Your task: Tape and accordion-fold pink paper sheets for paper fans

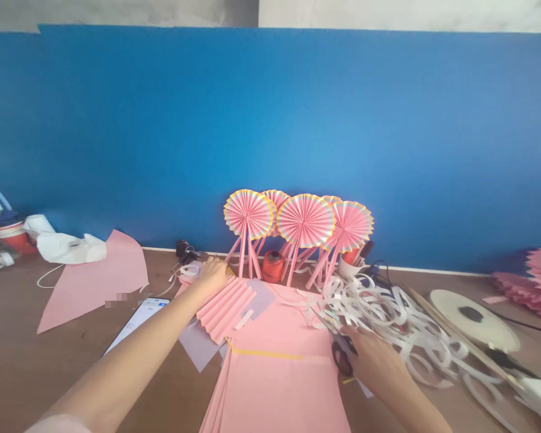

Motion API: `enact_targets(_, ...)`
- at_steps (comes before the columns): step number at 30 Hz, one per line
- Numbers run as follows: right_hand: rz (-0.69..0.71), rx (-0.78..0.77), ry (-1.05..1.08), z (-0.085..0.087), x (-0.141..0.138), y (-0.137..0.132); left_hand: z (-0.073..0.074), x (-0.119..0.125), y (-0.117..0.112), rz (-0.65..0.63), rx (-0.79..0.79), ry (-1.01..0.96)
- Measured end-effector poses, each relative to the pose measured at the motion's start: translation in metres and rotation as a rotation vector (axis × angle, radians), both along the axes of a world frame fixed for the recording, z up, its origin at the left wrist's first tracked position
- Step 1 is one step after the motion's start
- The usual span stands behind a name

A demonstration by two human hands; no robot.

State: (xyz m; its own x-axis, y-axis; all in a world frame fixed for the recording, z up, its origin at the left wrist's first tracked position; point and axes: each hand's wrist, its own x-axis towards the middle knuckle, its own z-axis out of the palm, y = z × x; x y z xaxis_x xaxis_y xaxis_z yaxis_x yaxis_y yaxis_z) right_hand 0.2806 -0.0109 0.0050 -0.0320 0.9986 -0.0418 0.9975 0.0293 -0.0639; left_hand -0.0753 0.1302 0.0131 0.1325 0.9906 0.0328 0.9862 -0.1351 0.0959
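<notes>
My left hand (pixel 213 275) reaches to the far end of a pleated pink paper strip (pixel 228 307). Its fingers curl downward, and a small yellow bit shows beside them; what they grip is hidden. In my right hand (pixel 372 358) are dark-handled scissors (pixel 342 349), blades pointing away over the edge of the paper. Between my arms lies a stack of pink sheets (pixel 284 391), with a yellow strip (pixel 265 355) across it. A small white strip (pixel 244 319) and a lilac paper piece (pixel 258 300) rest near the pleats.
Round pink paper fans (pixel 305 221) stand before a blue panel (pixel 270 120), around a red tape roll (pixel 273 266). Curled white strips (pixel 379 307) heap at right, near a cream round lid (pixel 475 319). A phone (pixel 137 322) and a pink sheet (pixel 99 282) lie left.
</notes>
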Motion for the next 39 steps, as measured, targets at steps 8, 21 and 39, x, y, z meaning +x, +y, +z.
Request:
enact_targets(8,-0.021,-0.079,-0.017,0.007,-0.009,-0.003,-0.001,0.001,0.012,0.13,-0.052,-0.081)
enact_targets(21,-0.093,-0.054,0.094,0.016,0.005,-0.002,0.083,-0.01,-0.042,-0.164,0.243,-0.438)
enact_targets(39,-0.092,-0.303,1.552,0.036,-0.11,-0.002,0.052,0.059,-0.105,0.0,-0.258,-1.336)
